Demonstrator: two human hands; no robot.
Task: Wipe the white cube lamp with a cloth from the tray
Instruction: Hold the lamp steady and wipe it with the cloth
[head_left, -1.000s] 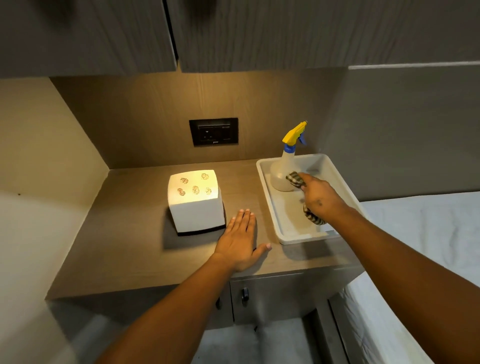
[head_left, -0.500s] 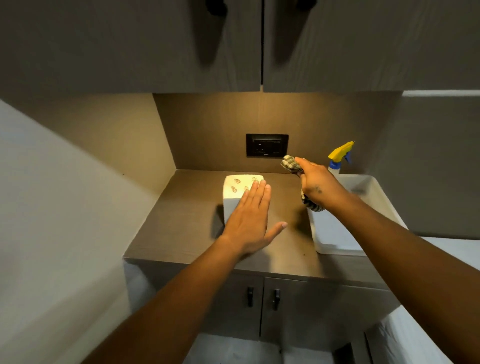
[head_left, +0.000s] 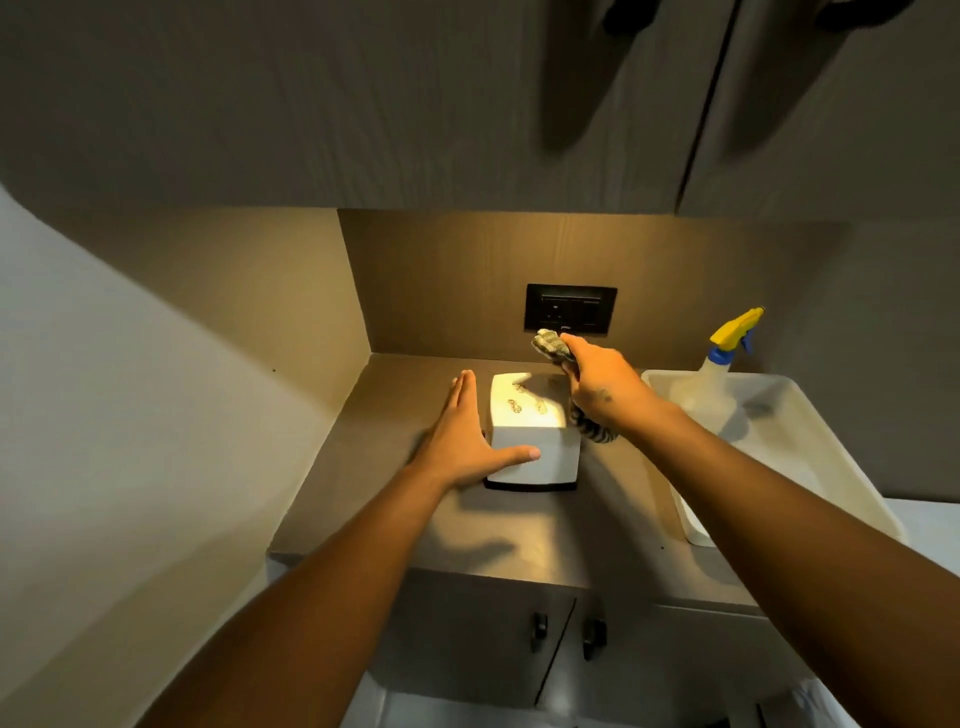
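The white cube lamp (head_left: 535, 441) stands lit on the wooden counter (head_left: 415, 499), with small leaf marks on its top. My left hand (head_left: 465, 441) lies flat against the lamp's left side, fingers straight, thumb across its front face. My right hand (head_left: 602, 387) is closed on a striped grey cloth (head_left: 550, 345) and hovers over the lamp's right rear corner; the cloth's loose end (head_left: 595, 431) hangs beside the lamp's right edge. The white tray (head_left: 810, 467) sits at the right of the counter.
A spray bottle (head_left: 714, 384) with a yellow and blue head stands in the tray's back left. A black socket plate (head_left: 570, 309) is on the back wall. Overhead cabinets (head_left: 467, 104) hang low above. Cabinet doors with dark handles (head_left: 566, 631) are below the counter.
My right hand carried the cloth out of the tray and leftward over the lamp. My left hand moved from the counter to the lamp's left side. The camera shifted left and closer.
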